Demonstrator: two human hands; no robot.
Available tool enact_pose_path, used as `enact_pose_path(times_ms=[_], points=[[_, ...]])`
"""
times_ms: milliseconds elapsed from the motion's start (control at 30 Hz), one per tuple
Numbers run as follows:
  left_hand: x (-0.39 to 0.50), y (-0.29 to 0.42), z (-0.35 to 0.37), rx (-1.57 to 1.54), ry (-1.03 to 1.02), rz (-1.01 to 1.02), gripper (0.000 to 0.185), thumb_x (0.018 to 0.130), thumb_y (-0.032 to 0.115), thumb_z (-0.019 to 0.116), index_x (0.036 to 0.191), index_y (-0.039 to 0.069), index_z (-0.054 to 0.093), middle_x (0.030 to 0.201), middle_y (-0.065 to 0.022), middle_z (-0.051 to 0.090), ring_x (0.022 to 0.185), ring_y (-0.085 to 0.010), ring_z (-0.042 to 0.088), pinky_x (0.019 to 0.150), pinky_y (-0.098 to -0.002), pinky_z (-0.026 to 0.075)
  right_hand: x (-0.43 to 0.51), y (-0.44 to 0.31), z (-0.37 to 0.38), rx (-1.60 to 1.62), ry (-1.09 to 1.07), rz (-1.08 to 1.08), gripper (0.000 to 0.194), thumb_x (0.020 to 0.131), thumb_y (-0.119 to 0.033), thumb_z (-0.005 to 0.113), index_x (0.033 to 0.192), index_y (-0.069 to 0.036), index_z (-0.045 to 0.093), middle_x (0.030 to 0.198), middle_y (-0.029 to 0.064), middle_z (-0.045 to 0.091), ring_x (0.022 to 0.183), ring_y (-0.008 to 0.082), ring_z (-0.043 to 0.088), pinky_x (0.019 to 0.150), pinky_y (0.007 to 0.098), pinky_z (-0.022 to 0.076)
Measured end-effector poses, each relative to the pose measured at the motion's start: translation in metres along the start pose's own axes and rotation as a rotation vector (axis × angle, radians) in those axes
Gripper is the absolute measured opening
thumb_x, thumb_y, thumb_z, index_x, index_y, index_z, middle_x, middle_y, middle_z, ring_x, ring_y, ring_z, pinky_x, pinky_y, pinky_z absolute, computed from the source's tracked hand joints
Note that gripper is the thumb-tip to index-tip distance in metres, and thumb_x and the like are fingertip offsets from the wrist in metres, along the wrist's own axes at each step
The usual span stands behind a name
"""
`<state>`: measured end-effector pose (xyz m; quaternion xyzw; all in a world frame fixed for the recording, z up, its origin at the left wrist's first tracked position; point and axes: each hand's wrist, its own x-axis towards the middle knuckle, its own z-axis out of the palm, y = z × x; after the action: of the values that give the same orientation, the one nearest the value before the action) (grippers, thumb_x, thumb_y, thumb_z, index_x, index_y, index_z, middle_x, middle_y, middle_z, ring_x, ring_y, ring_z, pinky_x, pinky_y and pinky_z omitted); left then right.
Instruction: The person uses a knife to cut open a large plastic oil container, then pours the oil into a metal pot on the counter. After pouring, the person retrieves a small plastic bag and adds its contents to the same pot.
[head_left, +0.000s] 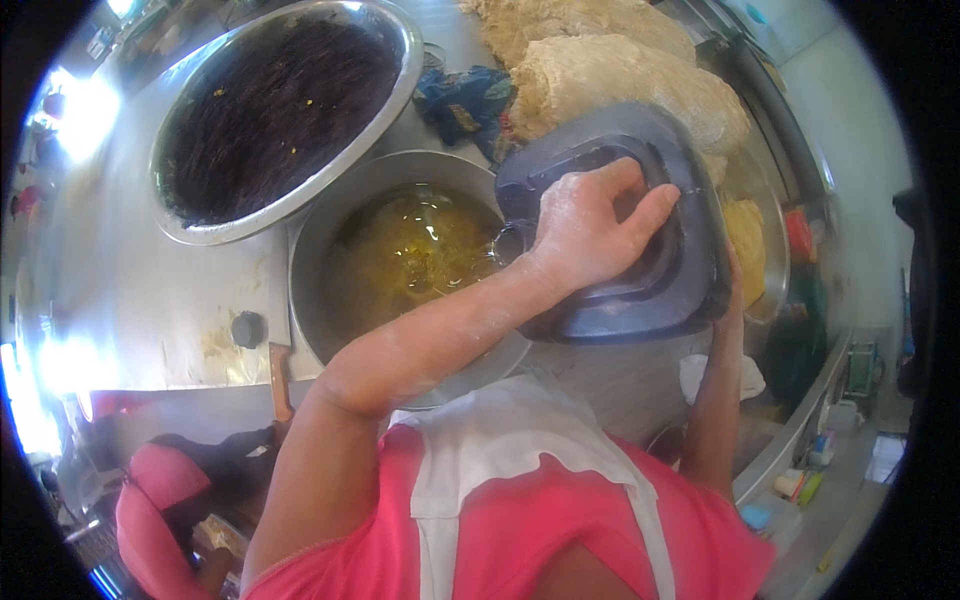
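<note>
A large dark plastic jerrycan (622, 319) is tipped sideways, its mouth (508, 244) over the right side of a round metal pot (315, 225). Yellow oil-like liquid (420, 259) with bubbles and ripples lies in the pot. My left hand (592, 221), dusted with white powder, grips the jerrycan's handle, thumb pointing right. At the can's far right side is my right hand (735, 277), holding it from below; most of its fingers are hidden. Left of the pot lie a black screw cap (247, 330) and a knife with a wooden handle (280, 379).
A wide metal bowl (412, 56) of dark, nearly black mass stands behind the pot. Big pale dough masses (622, 82) lie at the back right, near a yellow lump (745, 247) in a metal basin (776, 247). Another person's pink sleeve (154, 495) shows at lower left.
</note>
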<state>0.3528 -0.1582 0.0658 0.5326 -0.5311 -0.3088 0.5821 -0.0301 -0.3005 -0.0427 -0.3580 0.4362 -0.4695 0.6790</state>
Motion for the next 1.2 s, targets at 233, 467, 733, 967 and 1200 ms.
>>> enact_pose_path(times_ms=[233, 467, 733, 967, 1200], points=[[-0.002, 0.002, 0.0, -0.022, 0.015, 0.007, 0.039, 0.092, 0.043, 0.069, 0.087, 0.005, 0.068, 0.074, -0.0197, 0.068, 0.076, -0.0429, 0.067, 0.07, -0.049, 0.052, -0.007, 0.001, -0.013, -0.157, -0.013, -0.114, 0.054, 0.104, -0.036, 0.056, 0.148, -0.005, 0.052, 0.144, 0.0129, 0.059, 0.131, 0.0254, 0.059, 0.112, 0.043, 0.0461], [-0.002, 0.001, -0.001, -0.081, 0.019, 0.029, 0.039, 0.091, 0.042, 0.069, 0.087, 0.003, 0.069, 0.075, -0.0205, 0.068, 0.077, -0.0434, 0.067, 0.071, -0.0495, 0.052, -0.007, -0.006, -0.003, -0.15, 0.045, -0.082, 0.055, 0.105, -0.037, 0.055, 0.149, -0.005, 0.051, 0.145, 0.0132, 0.059, 0.131, 0.0257, 0.058, 0.112, 0.043, 0.0457], [0.0, -0.004, 0.002, -0.036, 0.071, 0.1, 0.039, 0.091, 0.041, 0.072, 0.086, 0.002, 0.069, 0.074, -0.0201, 0.066, 0.073, -0.0413, 0.068, 0.064, -0.0449, 0.052, -0.009, -0.01, -0.001, -0.155, 0.068, -0.064, 0.055, 0.105, -0.037, 0.054, 0.149, -0.004, 0.051, 0.146, 0.0135, 0.057, 0.132, 0.0261, 0.057, 0.113, 0.043, 0.0452], [0.0, -0.003, 0.0, -0.067, 0.046, 0.081, 0.039, 0.091, 0.041, 0.071, 0.086, 0.002, 0.07, 0.075, -0.0207, 0.067, 0.074, -0.0413, 0.068, 0.066, -0.0463, 0.052, -0.011, -0.01, 0.002, -0.153, 0.082, -0.055, 0.056, 0.105, -0.038, 0.053, 0.15, -0.004, 0.05, 0.147, 0.0139, 0.056, 0.133, 0.0264, 0.057, 0.113, 0.043, 0.0448], [-0.001, -0.003, 0.0, -0.067, 0.062, 0.088, 0.041, 0.091, 0.042, 0.072, 0.086, 0.001, 0.07, 0.075, -0.0198, 0.067, 0.07, -0.0392, 0.068, 0.064, -0.0436, 0.052, -0.011, -0.012, 0.004, -0.154, 0.085, -0.05, 0.056, 0.106, -0.038, 0.052, 0.15, -0.004, 0.049, 0.148, 0.0142, 0.055, 0.133, 0.0267, 0.056, 0.113, 0.043, 0.0444]])
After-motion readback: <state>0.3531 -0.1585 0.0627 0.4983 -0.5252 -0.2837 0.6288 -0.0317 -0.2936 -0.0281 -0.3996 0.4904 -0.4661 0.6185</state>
